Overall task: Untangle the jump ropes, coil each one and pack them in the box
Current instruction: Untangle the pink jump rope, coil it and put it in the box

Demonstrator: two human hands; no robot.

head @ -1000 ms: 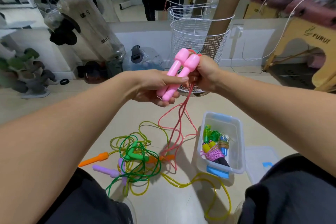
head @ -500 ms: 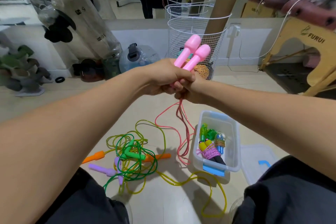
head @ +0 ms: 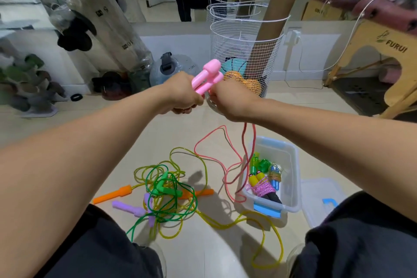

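The left hand (head: 184, 95) is gripping two pink handles (head: 206, 79) side by side, fingers curled round them, while the right hand (head: 228, 102) beside it is pinching their pink cord (head: 244, 142), which is trailing to the floor. Below, a tangle of ropes (head: 167, 192) is lying left of the clear box (head: 291, 165), which is holding coiled ropes.
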